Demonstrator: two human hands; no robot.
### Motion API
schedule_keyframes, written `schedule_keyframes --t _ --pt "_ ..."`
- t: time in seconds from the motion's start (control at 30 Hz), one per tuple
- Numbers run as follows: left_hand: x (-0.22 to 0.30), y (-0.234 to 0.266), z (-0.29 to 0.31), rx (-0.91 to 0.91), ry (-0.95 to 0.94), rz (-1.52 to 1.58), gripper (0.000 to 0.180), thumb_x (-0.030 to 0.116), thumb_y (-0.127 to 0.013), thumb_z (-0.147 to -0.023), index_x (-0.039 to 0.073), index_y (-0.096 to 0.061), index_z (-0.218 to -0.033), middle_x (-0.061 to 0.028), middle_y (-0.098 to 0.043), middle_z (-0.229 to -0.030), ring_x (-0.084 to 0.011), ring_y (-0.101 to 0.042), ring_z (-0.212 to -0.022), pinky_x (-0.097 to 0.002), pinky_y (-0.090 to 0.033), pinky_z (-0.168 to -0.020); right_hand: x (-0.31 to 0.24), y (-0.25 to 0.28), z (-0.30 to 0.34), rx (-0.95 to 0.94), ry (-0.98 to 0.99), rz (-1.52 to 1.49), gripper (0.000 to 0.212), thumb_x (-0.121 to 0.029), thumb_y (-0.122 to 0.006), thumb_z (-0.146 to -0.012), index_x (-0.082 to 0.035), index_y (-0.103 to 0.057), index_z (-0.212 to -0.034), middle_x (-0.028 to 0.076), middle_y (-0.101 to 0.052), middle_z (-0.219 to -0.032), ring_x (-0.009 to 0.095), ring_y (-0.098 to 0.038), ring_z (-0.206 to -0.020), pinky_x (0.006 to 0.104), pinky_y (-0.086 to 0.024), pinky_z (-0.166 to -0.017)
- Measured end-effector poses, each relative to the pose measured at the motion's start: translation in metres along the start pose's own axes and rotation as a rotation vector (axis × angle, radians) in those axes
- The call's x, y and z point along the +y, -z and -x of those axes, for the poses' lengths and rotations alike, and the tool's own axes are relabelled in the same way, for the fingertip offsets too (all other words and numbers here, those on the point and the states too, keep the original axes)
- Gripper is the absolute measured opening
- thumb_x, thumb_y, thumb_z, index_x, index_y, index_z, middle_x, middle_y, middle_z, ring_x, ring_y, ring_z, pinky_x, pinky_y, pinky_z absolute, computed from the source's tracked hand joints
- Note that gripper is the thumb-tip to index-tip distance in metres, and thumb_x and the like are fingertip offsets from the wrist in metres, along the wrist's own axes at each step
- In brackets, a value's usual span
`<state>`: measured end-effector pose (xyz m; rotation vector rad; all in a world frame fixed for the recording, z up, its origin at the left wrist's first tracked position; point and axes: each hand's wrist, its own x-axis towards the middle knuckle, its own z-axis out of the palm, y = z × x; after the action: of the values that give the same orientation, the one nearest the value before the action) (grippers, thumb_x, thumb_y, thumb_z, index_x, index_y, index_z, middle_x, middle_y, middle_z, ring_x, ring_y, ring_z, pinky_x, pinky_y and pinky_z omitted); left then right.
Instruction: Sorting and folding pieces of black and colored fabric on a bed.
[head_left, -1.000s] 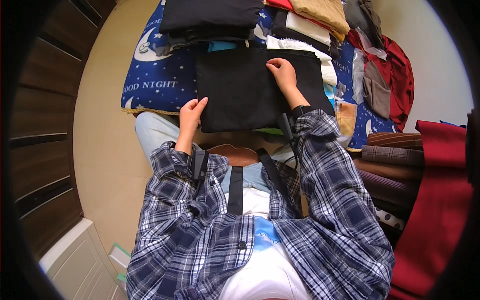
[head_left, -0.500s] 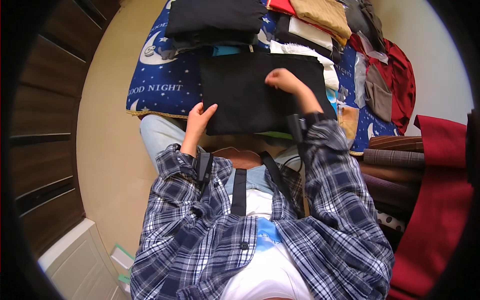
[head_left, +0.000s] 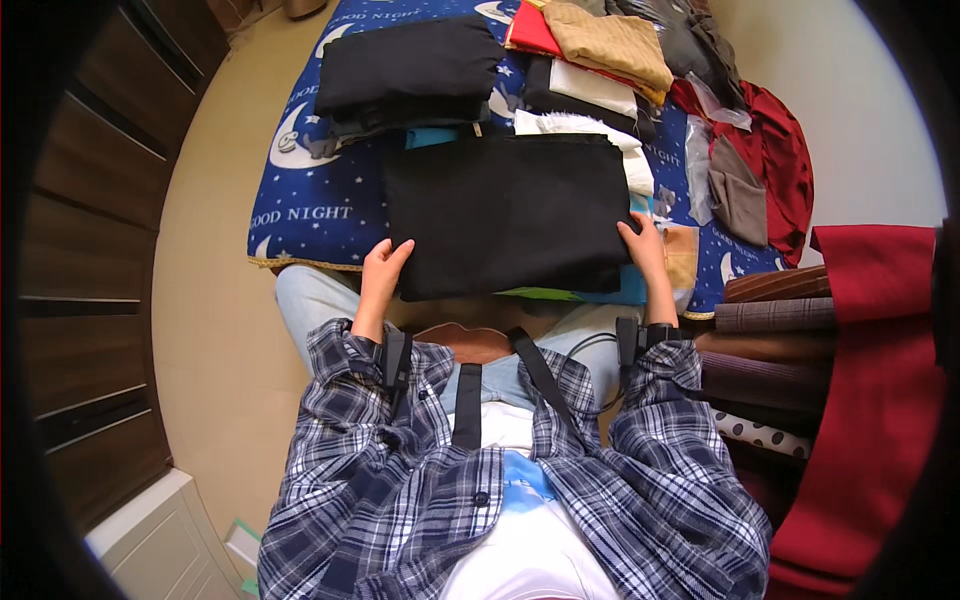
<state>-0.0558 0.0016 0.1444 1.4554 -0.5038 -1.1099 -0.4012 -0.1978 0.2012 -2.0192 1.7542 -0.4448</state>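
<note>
Partly, the undersides of both grips are hidden: at the left hand point(head_left: 382, 275) and the right hand point(head_left: 647, 250) the thumbs show at the cloth's side edges, the other fingers are bent and only partly seen, and I cannot tell whether either set is pinched closed on the fabric. Below the cloth, between the two hands, a blue and green printed sheet point(head_left: 612, 290) peeks out, mostly covered. Far beyond the right fingers, a dark grey heap point(head_left: 690, 45) runs out of view at the top, its folds hard to make out.

The black cloth point(head_left: 505, 215) lies between the fingers, its left edge at the left thumb and its right edge at the right thumb; most of it spreads beyond the fingertips, away from the body.

It is matte, smooth and folded into a flat, roughly rectangular piece. Beneath and beyond it is a soft blue blanket point(head_left: 320, 185) with moons and stars. Past the left fingers sits a thick black stack point(head_left: 405, 70) of folded fabric; past the right ones, a white cloth point(head_left: 560, 122) with a frayed edge and a crinkled tan cloth point(head_left: 610, 45). Right of the right fingers, clear plastic point(head_left: 697, 170) lies against crumpled dark red fabric point(head_left: 785, 170).
</note>
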Motion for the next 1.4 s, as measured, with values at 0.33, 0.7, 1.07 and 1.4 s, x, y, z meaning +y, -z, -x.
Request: schedule_keyframes --t 0.33,0.7,1.07,1.4 --pt "0.008 -0.004 -0.009 -0.028 0.116 0.090 0.018 0.025 -0.058 -0.078 0.007 -0.056 -0.080 0.0034 -0.053 -0.068 -0.0040 -0.045 -0.057 -0.0180 -0.033 -0.050 -0.007 -0.005 -0.025 0.167 -0.209 0.112 0.041 -0.027 -0.064 -0.069 0.003 -0.054 -0.094 0.022 -0.055 -0.099 0.029 -0.056 -0.088 0.0331 -0.043 -0.076" --pt "0.129 0.004 -0.028 -0.254 -0.163 0.042 0.021 0.025 -0.055 -0.081 0.005 -0.059 -0.088 0.0027 -0.057 -0.079 -0.0030 -0.049 -0.067 -0.0179 -0.037 -0.059 -0.115 0.068 -0.012 0.014 0.261 -0.176 0.039 -0.038 -0.051 -0.080 0.001 -0.058 -0.084 0.010 -0.058 -0.066 0.017 -0.055 -0.061 0.0286 -0.040 -0.057" --pt "0.171 0.024 -0.044 -0.310 -0.153 0.109 0.027 0.023 -0.053 -0.082 0.003 -0.051 -0.100 -0.0062 -0.059 -0.087 -0.0119 -0.059 -0.071 -0.0225 -0.049 -0.060 -0.111 0.078 -0.044 0.406 0.294 -0.399 0.037 -0.033 -0.051 -0.082 0.003 -0.053 -0.071 0.012 -0.049 -0.056 0.017 -0.041 -0.051 0.0313 -0.034 -0.051" --pt "0.011 0.016 -0.058 -0.196 0.362 0.129 0.021 0.021 -0.049 -0.084 0.006 -0.048 -0.100 -0.0049 -0.057 -0.094 -0.0161 -0.055 -0.083 -0.0313 -0.044 -0.072 -0.039 0.008 -0.023 0.071 -0.022 0.468 0.038 -0.019 -0.057 -0.072 -0.007 -0.050 -0.107 0.017 -0.054 -0.102 0.030 -0.051 -0.095 0.0399 -0.042 -0.078"
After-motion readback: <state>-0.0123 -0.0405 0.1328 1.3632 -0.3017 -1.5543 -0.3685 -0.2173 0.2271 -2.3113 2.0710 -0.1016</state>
